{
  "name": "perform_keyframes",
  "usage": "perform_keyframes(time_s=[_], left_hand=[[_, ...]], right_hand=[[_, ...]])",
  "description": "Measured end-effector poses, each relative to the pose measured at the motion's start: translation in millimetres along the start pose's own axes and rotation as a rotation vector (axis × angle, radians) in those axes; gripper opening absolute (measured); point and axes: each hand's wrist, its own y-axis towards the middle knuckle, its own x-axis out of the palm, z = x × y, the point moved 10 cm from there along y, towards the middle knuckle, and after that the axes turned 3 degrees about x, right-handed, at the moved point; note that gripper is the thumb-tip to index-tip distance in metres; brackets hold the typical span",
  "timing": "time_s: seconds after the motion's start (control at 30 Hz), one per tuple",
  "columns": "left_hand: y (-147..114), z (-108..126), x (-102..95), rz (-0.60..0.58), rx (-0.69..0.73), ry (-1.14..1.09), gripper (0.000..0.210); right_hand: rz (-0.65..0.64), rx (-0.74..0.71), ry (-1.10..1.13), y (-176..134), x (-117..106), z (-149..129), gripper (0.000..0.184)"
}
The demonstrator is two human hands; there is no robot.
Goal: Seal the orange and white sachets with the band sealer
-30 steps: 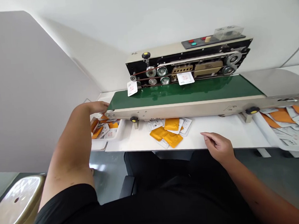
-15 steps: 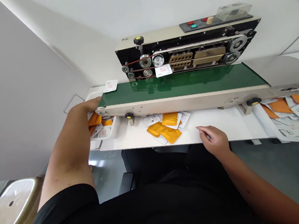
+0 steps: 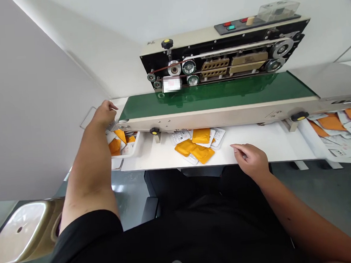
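Currently: one packet at the rollers, plenty more in bins and pile

White packet (image 3: 171,84) sits at the sealer's (image 3: 178,51) left-end rollers, to the right of and beyond the left hand (image 3: 105,112). Done count: can't call it; seals aren't readable. Left bin (image 3: 136,146), just nearer than that hand, has mixed orange and white packets; right bin (image 3: 317,147), right of the right hand (image 3: 252,158), looks well filled too. Small yellow-and-white pile (image 3: 201,136) lies left of the right hand, apart from it, so likely unfinished overall.

Left hand: fingers curled, can't tell if gripping anything. Right hand: fingers folded together at the table edge, no packet visible in it.

In the way: conveyor's front rail (image 3: 222,115) stands between right hand and green belt (image 3: 221,94); left forearm hides part of left bin. Stool (image 3: 20,234) behind-left of left hand.
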Motion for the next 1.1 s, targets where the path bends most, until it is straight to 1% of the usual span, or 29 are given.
perform_keyframes(time_s=[0.07, 0.1, 0.13, 0.17, 0.2, 0.23, 0.27, 0.3, 0.33, 0.37, 0.4, 0.43, 0.47, 0.5, 0.53, 0.57, 0.63, 0.67, 0.73, 0.8, 0.83, 0.9, 0.97, 1.1], left_hand=[[6.0, -13.2, -6.4, 0.014, -0.132, -0.026, 0.006], [8.8, -18.0, -16.3, 0.056, -0.193, -0.054, 0.003], [10.6, -19.5, -31.3, 0.129, -0.23, -0.093, 0.003], [10.5, -16.4, -49.9, 0.219, -0.231, -0.135, 0.005], [7.0, -8.2, -71.7, 0.327, -0.192, -0.183, 0.009], [-1.3, 2.7, -92.8, 0.42, -0.147, -0.215, 0.013], [-15.7, 19.6, -114.7, 0.523, -0.059, -0.238, 0.018], [-36.1, 40.6, -133.4, 0.608, 0.045, -0.253, 0.022], [-60.4, 65.2, -145.2, 0.648, 0.152, -0.256, 0.022], [-89.6, 93.2, -152.1, 0.678, 0.272, -0.254, 0.017], [-120.6, 123.8, -151.1, 0.669, 0.402, -0.269, 0.014], [-151.8, 154.0, -143.1, 0.632, 0.525, -0.306, 0.016], [-177.7, 185.2, -122.6, 0.492, 0.636, -0.356, 0.02], [-202.3, 215.2, -96.3, 0.331, 0.738, -0.405, 0.022], [-220.2, 236.3, -67.5, 0.2, 0.747, -0.412, 0.023], [-233.4, 251.1, -42.0, 0.132, 0.728, -0.415, 0.022], [-244.5, 268.5, 5.9, 0.028, 0.657, -0.411, 0.023], [-244.3, 272.2, 26.1, -0.007, 0.615, -0.39, 0.028], [-238.7, 273.0, 56.2, -0.049, 0.541, -0.332, 0.047], [-231.8, 267.7, 75.5, -0.087, 0.469, -0.265, 0.064], [-229.5, 264.5, 82.4, -0.11, 0.439, -0.236, 0.067], [-227.6, 259.0, 91.8, -0.159, 0.398, -0.196, 0.065], [-227.8, 255.8, 95.5, -0.19, 0.383, -0.181, 0.061], [-227.2, 251.8, 89.8, -0.178, 0.374, -0.243, 0.049]], right_hand=[[0.004, 0.003, 0.002, -0.3, 0.2, 0.4, 0.023], [0.004, 0.005, 0.002, -0.4, 0.4, 0.7, 0.024], [0.003, 0.007, 0.001, -0.5, 0.5, 1.1, 0.024], [0.001, 0.008, -0.001, -0.5, 0.6, 1.3, 0.024], [0.0, 0.006, 0.0, -0.4, 0.3, 1.2, 0.024], [0.001, 0.005, 0.005, -0.1, -0.5, 0.8, 0.024], [0.005, 0.003, 0.012, 0.5, -1.5, 0.0, 0.024], [0.01, 0.002, 0.021, 1.4, -2.8, -1.5, 0.024], [0.014, -0.004, 0.034, 2.8, -3.5, -4.3, 0.024], [0.011, -0.019, 0.051, 4.7, -3.1, -8.8, 0.023], [0.002, -0.042, 0.069, 7.1, -1.4, -15.2, 0.023], [-0.017, -0.077, 0.089, 9.9, 2.1, -23.6, 0.022], [-0.043, -0.116, 0.106, 12.8, 7.2, -33.1, 0.022], [-0.077, -0.154, 0.117, 15.8, 13.9, -42.8, 0.023], [-0.118, -0.185, 0.121, 18.7, 22.0, -51.9, 0.026], [-0.163, -0.206, 0.114, 21.4, 31.0, -59.4, 0.03], [-0.262, -0.225, 0.077, 25.0, 50.0, -69.3, 0.043], [-0.309, -0.23, 0.051, 25.4, 58.4, -72.1, 0.05], [-0.398, -0.256, -0.003, 22.9, 71.5, -75.6, 0.064], [-0.477, -0.305, -0.043, 16.8, 79.0, -78.2, 0.069], [-0.511, -0.33, -0.055, 13.3, 81.1, -79.2, 0.067], [-0.551, -0.359, -0.067, 8.2, 82.2, -79.7, 0.062], [-0.554, -0.354, -0.07, 7.3, 81.0, -78.7, 0.059], [-0.542, -0.338, -0.064, 9.7, 80.2, -78.4, 0.058]])
